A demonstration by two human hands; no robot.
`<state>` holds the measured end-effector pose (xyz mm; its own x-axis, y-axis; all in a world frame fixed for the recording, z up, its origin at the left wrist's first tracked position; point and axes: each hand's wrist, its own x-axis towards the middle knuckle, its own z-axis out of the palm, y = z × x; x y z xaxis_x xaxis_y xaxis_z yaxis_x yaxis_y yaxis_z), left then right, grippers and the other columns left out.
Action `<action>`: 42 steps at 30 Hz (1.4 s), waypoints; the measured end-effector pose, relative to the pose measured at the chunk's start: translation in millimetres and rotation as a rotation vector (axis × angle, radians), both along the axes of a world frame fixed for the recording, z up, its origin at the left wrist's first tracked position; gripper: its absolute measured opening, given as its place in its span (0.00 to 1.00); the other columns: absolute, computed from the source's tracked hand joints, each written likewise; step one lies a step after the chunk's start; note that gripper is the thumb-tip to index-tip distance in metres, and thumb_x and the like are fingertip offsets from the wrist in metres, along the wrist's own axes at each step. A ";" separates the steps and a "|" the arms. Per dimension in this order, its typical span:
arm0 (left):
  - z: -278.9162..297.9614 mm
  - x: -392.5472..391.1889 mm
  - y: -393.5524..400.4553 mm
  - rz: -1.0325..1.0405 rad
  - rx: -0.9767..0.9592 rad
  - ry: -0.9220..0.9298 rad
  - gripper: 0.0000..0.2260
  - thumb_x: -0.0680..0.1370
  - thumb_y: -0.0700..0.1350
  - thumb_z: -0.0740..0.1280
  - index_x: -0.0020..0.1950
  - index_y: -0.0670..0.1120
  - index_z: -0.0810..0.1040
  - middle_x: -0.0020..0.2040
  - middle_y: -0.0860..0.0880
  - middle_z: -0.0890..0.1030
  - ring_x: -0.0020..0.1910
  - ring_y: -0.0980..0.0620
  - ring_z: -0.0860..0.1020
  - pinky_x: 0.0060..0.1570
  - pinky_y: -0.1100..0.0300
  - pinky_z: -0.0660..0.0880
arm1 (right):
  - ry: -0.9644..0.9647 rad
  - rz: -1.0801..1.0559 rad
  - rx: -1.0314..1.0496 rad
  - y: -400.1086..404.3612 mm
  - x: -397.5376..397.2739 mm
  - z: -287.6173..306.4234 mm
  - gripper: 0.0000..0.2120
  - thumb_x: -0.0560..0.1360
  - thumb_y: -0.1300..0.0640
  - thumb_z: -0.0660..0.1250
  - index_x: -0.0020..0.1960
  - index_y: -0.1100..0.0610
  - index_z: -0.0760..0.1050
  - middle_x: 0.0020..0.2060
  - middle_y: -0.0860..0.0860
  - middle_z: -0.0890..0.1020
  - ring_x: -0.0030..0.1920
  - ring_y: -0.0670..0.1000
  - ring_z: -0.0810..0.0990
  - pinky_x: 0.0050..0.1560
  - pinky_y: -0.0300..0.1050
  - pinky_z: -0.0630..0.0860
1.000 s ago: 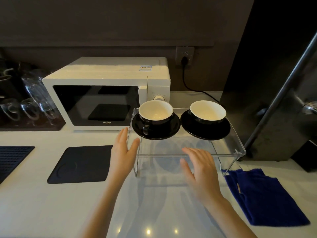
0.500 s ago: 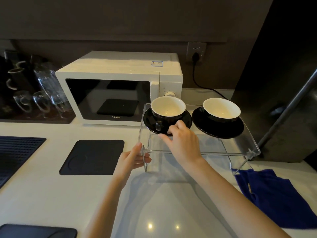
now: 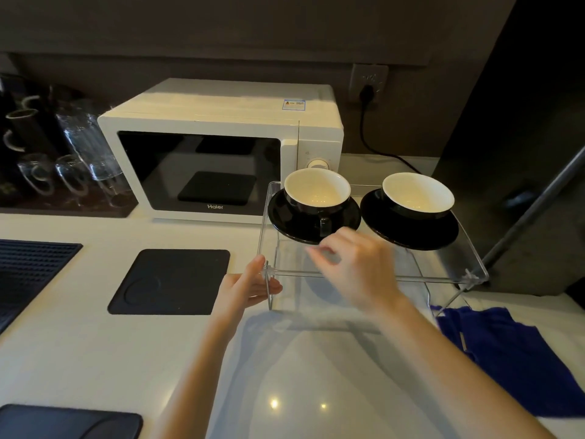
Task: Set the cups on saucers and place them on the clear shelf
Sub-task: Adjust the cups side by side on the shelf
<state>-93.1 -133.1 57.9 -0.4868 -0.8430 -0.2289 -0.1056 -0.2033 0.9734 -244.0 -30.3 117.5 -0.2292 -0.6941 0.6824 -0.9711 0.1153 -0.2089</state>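
- Cups are seen in the centre right of the frame: the left cup (image 3: 317, 194) is seated on the left saucer (image 3: 285, 218), and the right cup (image 3: 418, 195) is seated on the right saucer (image 3: 411, 231).
- Both saucers are carried side by side, close but apart, on the top of the clear shelf (image 3: 443, 264), which stands on the white worktop (image 3: 79, 327) just right of the microwave (image 3: 218, 147).
- The handle of the left cup is turned toward the lower edge of the frame; no handle can be made out on the right cup.
- The right hand (image 3: 357, 267) is held just below the left saucer, over the front part of the shelf top; its fingers are loosely curled, nothing is gripped in it, and it is blurred by motion.
- The left hand (image 3: 250, 288) is laid against the front left corner of the shelf, with the thumb on the near side of the upright panel; a light steadying hold on the shelf is judged, though a firm grip cannot be confirmed.
- A blue cloth (image 3: 512, 353) lies at the lower right and a dark mat (image 3: 171, 282) at the centre left, both untouched.
- The task is judged essentially done: each cup is paired with a saucer and both sets are on the shelf. At most, a small straightening of the left set or of the shelf itself is thought to be left.
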 end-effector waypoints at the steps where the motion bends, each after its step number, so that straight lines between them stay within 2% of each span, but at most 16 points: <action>1: -0.3 -0.5 0.7 0.007 -0.004 -0.004 0.25 0.72 0.59 0.62 0.43 0.37 0.83 0.36 0.45 0.86 0.38 0.54 0.84 0.34 0.70 0.76 | 0.001 0.030 -0.005 -4.7 14.3 -2.4 0.11 0.71 0.52 0.68 0.34 0.58 0.79 0.26 0.52 0.81 0.26 0.53 0.78 0.21 0.43 0.73; 3: -0.3 -1.9 2.3 0.030 -0.006 -0.009 0.24 0.74 0.58 0.60 0.42 0.37 0.83 0.35 0.46 0.86 0.37 0.54 0.84 0.34 0.70 0.76 | -0.017 -0.017 0.071 -23.6 36.6 -5.3 0.07 0.70 0.55 0.70 0.40 0.59 0.80 0.25 0.52 0.81 0.23 0.54 0.79 0.19 0.42 0.73; 4: 0.3 -2.6 3.1 0.041 -0.005 -0.009 0.23 0.74 0.57 0.60 0.40 0.38 0.83 0.33 0.47 0.86 0.36 0.54 0.84 0.33 0.70 0.76 | -0.015 -0.098 0.139 -32.8 46.0 -1.5 0.08 0.68 0.56 0.73 0.43 0.60 0.80 0.26 0.53 0.82 0.23 0.54 0.80 0.20 0.41 0.74; 6: 1.4 -3.1 3.7 0.051 -0.012 -0.011 0.22 0.75 0.56 0.60 0.37 0.40 0.83 0.30 0.49 0.85 0.34 0.56 0.83 0.32 0.70 0.75 | 0.007 -0.246 0.301 -46.1 55.2 9.3 0.11 0.70 0.57 0.72 0.49 0.63 0.79 0.33 0.55 0.84 0.32 0.54 0.84 0.28 0.41 0.77; 8: 2.1 -2.3 2.5 0.043 -0.014 -0.017 0.22 0.75 0.56 0.60 0.37 0.40 0.83 0.30 0.49 0.85 0.34 0.55 0.83 0.33 0.69 0.76 | -0.025 -0.183 0.423 -52.0 51.3 8.1 0.08 0.76 0.61 0.61 0.52 0.64 0.74 0.44 0.58 0.83 0.44 0.58 0.83 0.38 0.45 0.75; 9: 2.1 -1.7 1.7 0.034 -0.011 -0.022 0.22 0.75 0.56 0.60 0.38 0.40 0.83 0.31 0.48 0.85 0.36 0.54 0.84 0.34 0.69 0.76 | -0.035 -0.130 0.405 -51.5 45.8 4.8 0.07 0.77 0.63 0.59 0.52 0.64 0.74 0.45 0.59 0.82 0.45 0.60 0.82 0.38 0.47 0.73; 11: 2.1 -1.2 0.9 0.023 -0.003 -0.024 0.24 0.75 0.57 0.60 0.40 0.37 0.83 0.34 0.46 0.86 0.37 0.54 0.84 0.33 0.69 0.76 | -0.019 -0.058 0.348 -45.0 31.4 -1.4 0.05 0.75 0.65 0.61 0.47 0.63 0.75 0.40 0.59 0.82 0.39 0.62 0.82 0.33 0.47 0.72; 13: 2.4 -1.0 0.9 0.015 0.002 -0.024 0.25 0.75 0.57 0.59 0.41 0.36 0.83 0.36 0.45 0.86 0.37 0.54 0.84 0.33 0.70 0.76 | -0.032 0.001 0.302 -35.2 14.8 -8.3 0.07 0.75 0.61 0.62 0.44 0.62 0.77 0.35 0.58 0.82 0.34 0.62 0.81 0.31 0.49 0.77; 16: 2.8 -0.7 1.0 0.002 0.001 -0.033 0.25 0.75 0.57 0.59 0.42 0.37 0.83 0.36 0.46 0.86 0.37 0.54 0.84 0.34 0.70 0.77 | -0.095 0.048 0.247 -11.2 -9.0 -4.3 0.11 0.75 0.54 0.63 0.46 0.58 0.81 0.34 0.54 0.84 0.33 0.56 0.81 0.28 0.50 0.77; 18: 2.9 -0.3 1.7 0.002 0.004 -0.031 0.25 0.75 0.58 0.58 0.43 0.37 0.83 0.35 0.47 0.86 0.39 0.53 0.84 0.35 0.69 0.77 | -0.102 0.018 0.219 -4.7 -13.0 1.0 0.11 0.74 0.51 0.65 0.46 0.57 0.82 0.33 0.53 0.83 0.32 0.54 0.80 0.28 0.46 0.76; 21: 3.3 -0.6 2.9 0.016 0.009 -0.026 0.26 0.74 0.59 0.59 0.43 0.37 0.83 0.37 0.44 0.86 0.40 0.52 0.84 0.36 0.68 0.77 | 0.023 -0.079 0.193 -17.0 8.2 -2.0 0.14 0.72 0.48 0.66 0.40 0.59 0.80 0.31 0.55 0.79 0.27 0.54 0.77 0.25 0.43 0.73; 24: 3.5 -0.8 2.6 0.012 0.004 -0.023 0.26 0.74 0.59 0.59 0.43 0.37 0.83 0.37 0.44 0.86 0.40 0.51 0.84 0.37 0.67 0.77 | 0.045 -0.101 0.158 -27.7 20.6 -9.5 0.10 0.70 0.53 0.70 0.34 0.59 0.78 0.28 0.54 0.76 0.23 0.54 0.76 0.21 0.40 0.69; 30: 1.1 -1.0 1.7 0.019 0.000 -0.025 0.25 0.75 0.58 0.59 0.43 0.37 0.83 0.35 0.46 0.86 0.40 0.51 0.84 0.38 0.66 0.77 | 0.010 0.007 0.116 -7.7 -11.2 -10.4 0.05 0.70 0.57 0.71 0.40 0.59 0.82 0.29 0.54 0.77 0.28 0.53 0.75 0.22 0.39 0.66; 36: -0.1 -2.3 2.6 0.013 -0.011 -0.014 0.25 0.75 0.57 0.58 0.42 0.37 0.82 0.32 0.49 0.85 0.35 0.56 0.83 0.33 0.70 0.76 | -0.040 0.002 0.088 4.9 -35.3 -11.4 0.08 0.69 0.56 0.69 0.45 0.58 0.83 0.30 0.54 0.79 0.32 0.54 0.77 0.28 0.43 0.69; 42: 0.5 -0.8 4.4 0.014 -0.023 -0.017 0.24 0.75 0.57 0.57 0.40 0.39 0.82 0.32 0.50 0.85 0.35 0.57 0.83 0.36 0.67 0.76 | -0.075 0.010 0.089 3.0 -38.2 -14.4 0.08 0.68 0.58 0.73 0.47 0.58 0.82 0.36 0.56 0.78 0.37 0.55 0.76 0.31 0.46 0.71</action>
<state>-93.9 -128.7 58.3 -0.4713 -0.8547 -0.2177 -0.1196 -0.1826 0.9759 -282.2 -27.3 103.1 -0.2702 -0.7538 0.5990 -0.9542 0.1268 -0.2709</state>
